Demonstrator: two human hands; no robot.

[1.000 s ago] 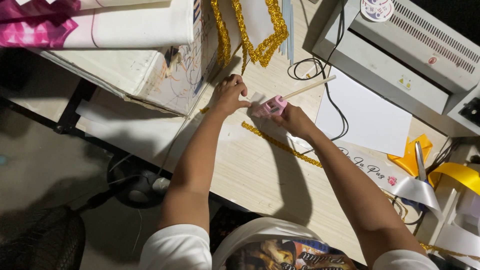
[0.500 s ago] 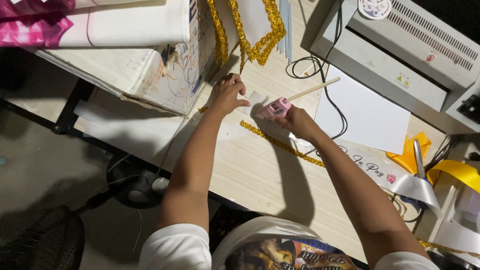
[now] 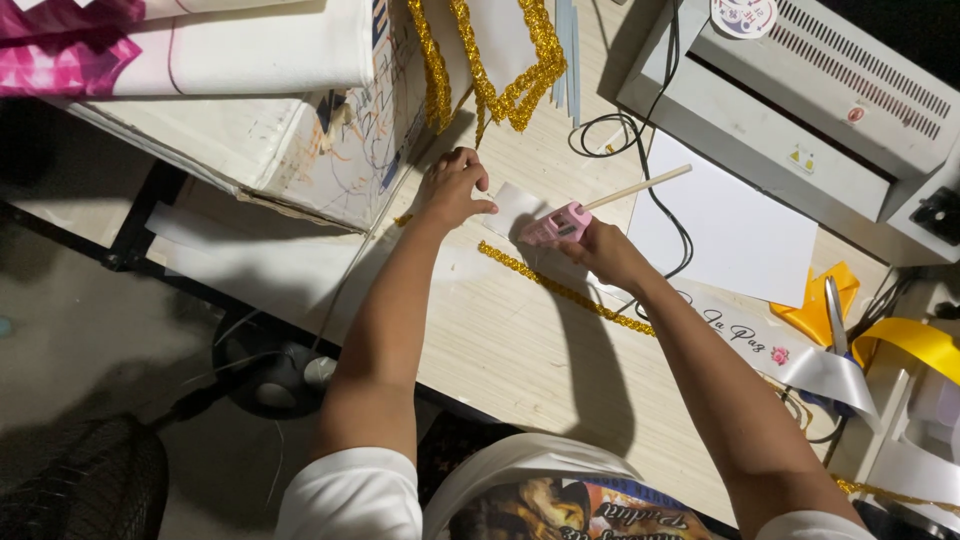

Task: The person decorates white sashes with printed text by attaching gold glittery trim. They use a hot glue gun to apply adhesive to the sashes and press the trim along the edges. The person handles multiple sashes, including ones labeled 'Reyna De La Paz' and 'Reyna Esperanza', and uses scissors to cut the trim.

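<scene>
Your left hand (image 3: 455,188) presses flat, fingers spread, on the white card (image 3: 512,207) while your right hand (image 3: 603,251) grips the pink glue gun (image 3: 556,225) at its edge; the gold trim strip (image 3: 560,289) just below both hands lies unattached.

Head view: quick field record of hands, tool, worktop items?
left hand: fingers pressed on white card
right hand: grip closed on pink glue gun, glue stick out the back
gold trim strip: lies flat on wooden table, near the right hand
white sheet: beside laminator
scissors: on yellow ribbon, far right
</scene>
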